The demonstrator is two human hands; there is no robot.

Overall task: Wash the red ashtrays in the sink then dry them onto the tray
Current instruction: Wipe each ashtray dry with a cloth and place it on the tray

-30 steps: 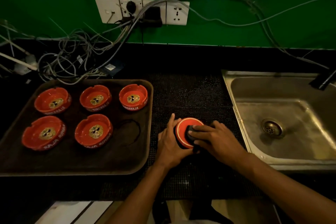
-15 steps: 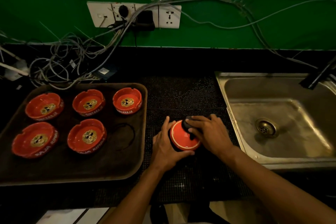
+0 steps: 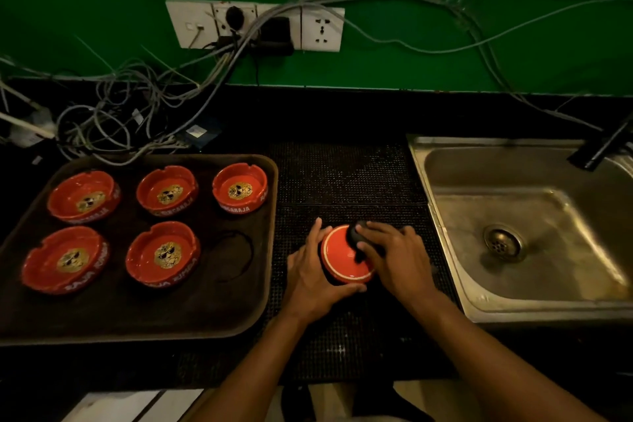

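A red ashtray (image 3: 344, 259) lies upside down on the black mat between tray and sink. My left hand (image 3: 313, 276) grips its left side, thumb curled under the near rim. My right hand (image 3: 394, 255) holds a dark cloth (image 3: 356, 236) and presses it on the ashtray's upturned base. Several more red ashtrays, such as the ashtray (image 3: 239, 187) at the tray's back right and the ashtray (image 3: 162, 253) in the front row, sit right way up on the brown tray (image 3: 219, 315). The steel sink (image 3: 534, 284) is at the right.
A black tap (image 3: 603, 144) leans over the sink's back right corner. Tangled grey cables (image 3: 116, 127) lie behind the tray, under a wall socket strip (image 3: 255, 26). The black dotted mat (image 3: 346, 175) covers the counter between tray and sink.
My right hand and the cloth have slid over the ashtray's base from its middle toward the far right edge. My left hand keeps its grip. The head camera has shifted slightly.
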